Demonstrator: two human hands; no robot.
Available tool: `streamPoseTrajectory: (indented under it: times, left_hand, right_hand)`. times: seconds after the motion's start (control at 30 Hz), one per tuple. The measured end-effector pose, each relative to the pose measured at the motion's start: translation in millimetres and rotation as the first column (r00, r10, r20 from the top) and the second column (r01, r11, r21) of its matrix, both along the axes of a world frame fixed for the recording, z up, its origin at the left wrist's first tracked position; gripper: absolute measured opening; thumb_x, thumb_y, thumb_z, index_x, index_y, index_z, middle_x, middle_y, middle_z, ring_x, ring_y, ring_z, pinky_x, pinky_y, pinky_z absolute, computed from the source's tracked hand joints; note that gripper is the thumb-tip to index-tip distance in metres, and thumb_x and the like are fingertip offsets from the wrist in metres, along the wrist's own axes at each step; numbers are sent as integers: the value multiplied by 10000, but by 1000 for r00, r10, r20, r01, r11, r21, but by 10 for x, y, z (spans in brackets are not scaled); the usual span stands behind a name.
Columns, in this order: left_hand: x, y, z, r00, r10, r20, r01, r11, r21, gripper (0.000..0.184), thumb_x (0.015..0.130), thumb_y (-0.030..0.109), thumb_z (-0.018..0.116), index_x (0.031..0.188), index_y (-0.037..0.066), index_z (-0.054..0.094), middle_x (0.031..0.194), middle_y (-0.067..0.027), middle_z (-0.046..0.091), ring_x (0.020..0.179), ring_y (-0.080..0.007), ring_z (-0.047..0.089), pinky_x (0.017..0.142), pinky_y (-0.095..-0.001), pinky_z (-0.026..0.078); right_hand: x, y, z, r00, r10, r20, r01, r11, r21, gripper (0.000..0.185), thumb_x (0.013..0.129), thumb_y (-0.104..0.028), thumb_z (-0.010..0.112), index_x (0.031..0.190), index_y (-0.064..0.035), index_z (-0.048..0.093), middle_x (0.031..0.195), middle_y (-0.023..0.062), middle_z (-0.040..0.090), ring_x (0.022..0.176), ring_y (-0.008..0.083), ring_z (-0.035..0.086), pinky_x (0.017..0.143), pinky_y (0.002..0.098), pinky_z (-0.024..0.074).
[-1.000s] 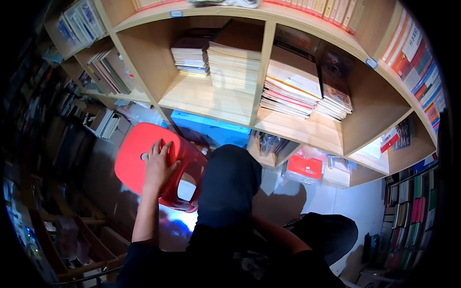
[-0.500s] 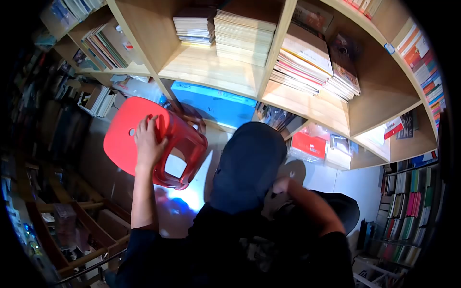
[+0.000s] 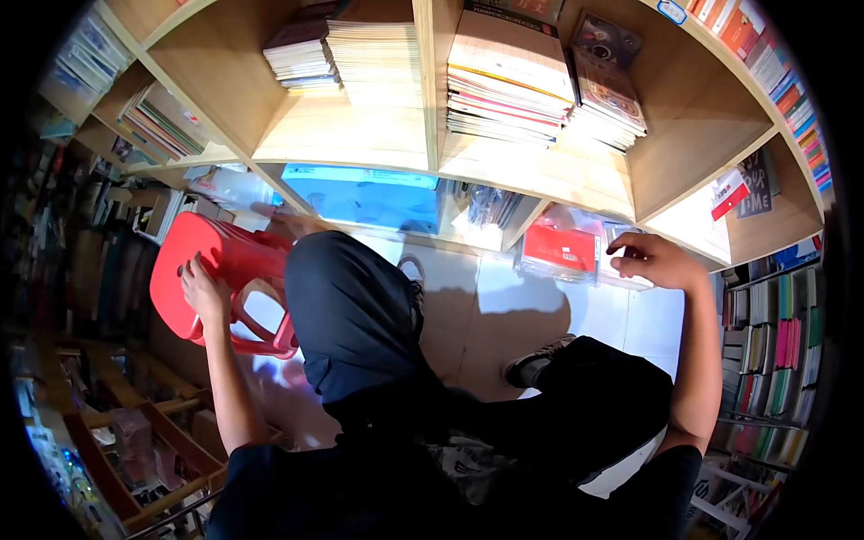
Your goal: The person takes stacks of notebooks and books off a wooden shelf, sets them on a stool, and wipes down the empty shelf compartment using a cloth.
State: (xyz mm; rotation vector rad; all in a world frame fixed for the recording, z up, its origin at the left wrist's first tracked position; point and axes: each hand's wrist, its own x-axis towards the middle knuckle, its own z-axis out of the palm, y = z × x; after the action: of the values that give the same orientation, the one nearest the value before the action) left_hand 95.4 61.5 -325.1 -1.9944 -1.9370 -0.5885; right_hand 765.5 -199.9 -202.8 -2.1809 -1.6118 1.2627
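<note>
A: What is the left hand (image 3: 207, 295) doing?

B: It lies on the red plastic stool with a rounded seat (image 3: 166, 279), fingers spread and slightly bent over the seat near its edge. It touches the stool, but I can't tell whether it grips it.

A: So the stool is right under that hand?

B: Yes, with the open-framed legs showing to the hand's right. Past the fingertips and further right is a long blue cardboard box (image 3: 355, 198), at the foot of the pale wooden shelf unit (image 3: 522, 169).

A: And the right hand (image 3: 666, 261)?

B: It is half open, fingers loosely curled, with a gap between thumb and forefinger. I see nothing held in it. Just to its left is a flat red packet in clear plastic (image 3: 558, 245); I can't tell whether the fingertips touch the wrapping.

A: Anything beyond it?

B: Ahead and to its left, a stack of thin paper-covered books (image 3: 504, 103) on the shelf. Between the two hands is a bent knee in dark trousers (image 3: 346, 306).
</note>
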Motion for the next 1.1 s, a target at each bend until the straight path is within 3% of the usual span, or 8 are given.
streamPoseTrajectory:
  times: [0.07, 0.3, 0.47, 0.53, 0.6, 0.87, 0.97, 1.1]
  left_hand:
    - [36, 84, 73, 999, 50, -8, -50, 997, 56, 604, 726, 57, 654, 1312, 90, 510, 1302, -212, 520, 1221, -423, 479, 1012, -500, 416]
    - [1195, -21, 972, 877, -396, 271, 387, 918, 90, 424, 802, 63, 640, 1220, 39, 569, 1202, -219, 571, 1166, -387, 526, 989, -436, 424]
    - [2023, -203, 1258, 727, -550, 412, 658, 730, -187, 326, 823, 114, 642, 1137, 30, 619, 1026, -200, 644, 940, -334, 644, 830, -395, 503]
    - [2195, -143, 1169, 690, -653, 313, 722, 657, -220, 261, 826, 121, 647, 1072, 35, 635, 1025, -184, 651, 910, -322, 647, 801, -395, 509]
    - [2427, -145, 1164, 688, -659, 303, 725, 634, -269, 235, 828, 133, 654, 1042, 36, 639, 1012, -156, 663, 909, -321, 645, 768, -382, 514]
    - [2995, -137, 1201, 563, -733, 381, 826, 507, -245, 253, 848, 133, 658, 1084, 49, 620, 1036, -114, 674, 938, -246, 658, 776, -357, 513]
    - [3114, -202, 1303, 515, -772, 373, 857, 457, -236, 275, 854, 134, 655, 1112, 53, 607, 1045, -110, 674, 938, -241, 655, 776, -357, 513]
    - [3152, -230, 1384, 509, -756, 412, 861, 459, -221, 446, 856, 124, 658, 1276, 75, 518, 1099, -102, 655, 923, -240, 646, 762, -355, 513]
  right_hand:
    - [50, -98, 69, 999, -18, 49, 18, 1000, 2, 352, 906, -312, 660, 1132, -45, 622, 815, 66, 624, 759, 131, 580, 701, 280, 461]
    - [167, -48, -126, 992, 85, 94, -90, 994, 55, 364, 905, -329, 670, 1134, -50, 625, 855, 78, 640, 764, 159, 571, 723, 305, 466]
    - [51, 127, -51, 997, 75, 29, -78, 993, 92, 420, 888, -376, 671, 1132, -36, 647, 944, 152, 692, 869, 238, 646, 792, 340, 492]
    - [-19, 113, -31, 998, 55, 20, -56, 994, 91, 443, 887, -404, 666, 1127, -33, 650, 939, 159, 693, 856, 263, 650, 789, 351, 496]
    - [-20, 17, -61, 975, 173, 139, -184, 981, 68, 428, 908, -445, 638, 1125, -76, 653, 951, 151, 678, 842, 269, 640, 785, 371, 494]
    - [-269, 33, 26, 972, 96, 217, -157, 946, 285, 402, 876, -370, 659, 1125, -55, 649, 991, 196, 687, 911, 341, 652, 808, 382, 500]
    - [-558, 282, -154, 987, 149, 59, -159, 862, 481, 378, 884, -377, 644, 1101, -67, 636, 944, 177, 686, 864, 348, 641, 775, 405, 496]
    - [-1012, 582, -279, 953, 289, 88, -298, 853, 428, 346, 902, -393, 611, 840, -57, 669, 782, 139, 665, 715, 313, 621, 674, 392, 480]
